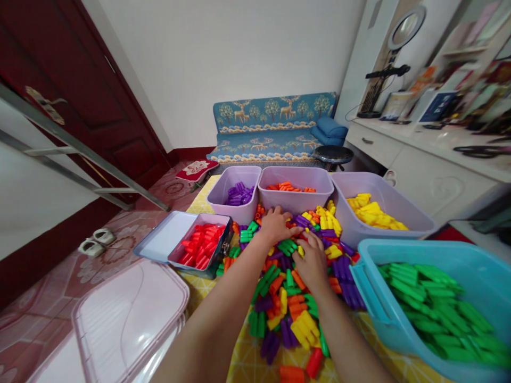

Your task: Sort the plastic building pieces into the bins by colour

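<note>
A mixed pile of tube-shaped plastic pieces (305, 327), many joined side by side in rows, covers the middle of the table in green, orange, purple, yellow and red. My left hand (275, 226) reaches into its far part, palm down with fingers apart, and nothing shows in its grasp. Close by on the right, my right hand (311, 260) has bent fingers, and a small yellow piece (301, 251) shows between its thumb and forefinger. A green piece (287, 246) lies between the two hands. Some fingertips are hidden among the pieces.
Sorted pieces fill bins around the pile: purple bin (215, 198), orange bin (295, 201), yellow bin (423, 223), green pieces in a teal bin (371, 298), red ones in a lidded case (154, 239). Pale lids (131, 314) lie left; a ladder (83, 149) leans beyond. A sofa (271, 143) stands behind.
</note>
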A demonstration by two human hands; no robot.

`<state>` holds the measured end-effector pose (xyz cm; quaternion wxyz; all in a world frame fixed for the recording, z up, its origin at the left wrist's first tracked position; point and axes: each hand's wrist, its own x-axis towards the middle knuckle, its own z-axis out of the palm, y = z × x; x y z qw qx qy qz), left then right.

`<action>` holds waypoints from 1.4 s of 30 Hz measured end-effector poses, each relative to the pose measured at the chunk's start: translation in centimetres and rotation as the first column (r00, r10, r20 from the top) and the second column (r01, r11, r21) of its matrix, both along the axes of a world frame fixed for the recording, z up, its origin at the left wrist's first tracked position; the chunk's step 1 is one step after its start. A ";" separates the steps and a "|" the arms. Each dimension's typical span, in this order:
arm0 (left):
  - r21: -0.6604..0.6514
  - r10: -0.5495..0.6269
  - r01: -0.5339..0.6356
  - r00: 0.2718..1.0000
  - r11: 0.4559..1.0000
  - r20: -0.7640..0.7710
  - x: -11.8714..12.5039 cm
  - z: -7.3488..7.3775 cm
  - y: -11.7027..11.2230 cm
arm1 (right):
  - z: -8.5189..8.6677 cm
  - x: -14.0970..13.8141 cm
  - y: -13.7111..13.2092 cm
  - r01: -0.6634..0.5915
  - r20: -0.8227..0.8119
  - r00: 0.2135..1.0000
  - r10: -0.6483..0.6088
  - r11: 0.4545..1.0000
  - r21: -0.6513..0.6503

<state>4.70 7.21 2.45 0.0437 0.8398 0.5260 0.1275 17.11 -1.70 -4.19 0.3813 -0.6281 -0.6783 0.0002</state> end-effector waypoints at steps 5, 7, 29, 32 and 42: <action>-0.005 -0.041 0.041 0.999 0.999 -0.006 -1.9 0.9 -1.9 | 0.2 0.0 0.0 -0.011 -0.125 0.992 0.015 0.999 0.033; 0.036 -0.053 0.051 0.998 0.998 0.034 -2.6 0.6 -3.4 | 0.5 0.0 -0.2 -0.017 -0.217 0.976 0.028 0.998 0.053; 0.086 0.071 -0.109 0.930 0.990 0.360 -3.7 -2.6 -7.6 | 4.1 1.3 6.2 0.422 0.097 0.906 -0.412 0.898 -0.127; 0.085 0.064 -0.103 0.927 0.991 0.370 -3.7 -2.5 -7.7 | 4.7 1.0 4.5 0.392 0.172 0.915 -0.366 0.906 -0.157; 0.047 0.095 -0.126 0.902 0.991 0.422 -3.7 -2.5 -7.6 | 6.0 1.9 4.6 0.419 -0.037 0.907 -0.419 0.908 -0.006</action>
